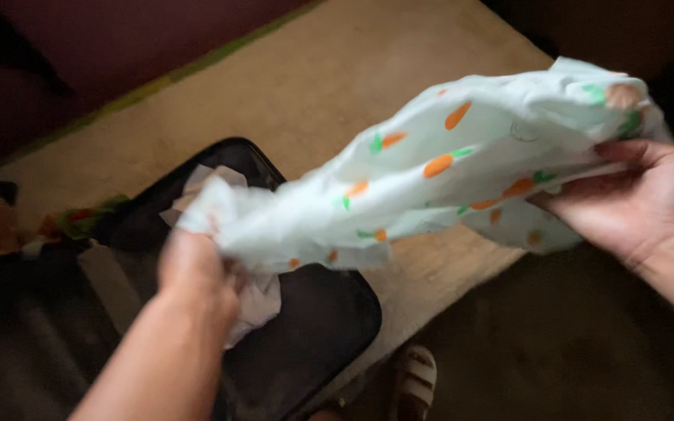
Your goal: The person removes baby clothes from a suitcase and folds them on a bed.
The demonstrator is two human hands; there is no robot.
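Cloth [431, 175]: pale, carrot-printed, stretched between both hands from 8 to 2 o'clock above the suitcase.
Left hand [193, 273]: fingers closed on bunched end.
Right hand [637, 195]: thumb and fingers pinching far edge.
Handling: judged light, soft, limp — best held by its edges.
Suitcase [329, 327]: black, open beneath — tan mat [313, 86] beyond.

Head camera looks steeply down, close over hands [431, 234] and suitcase [306, 327].
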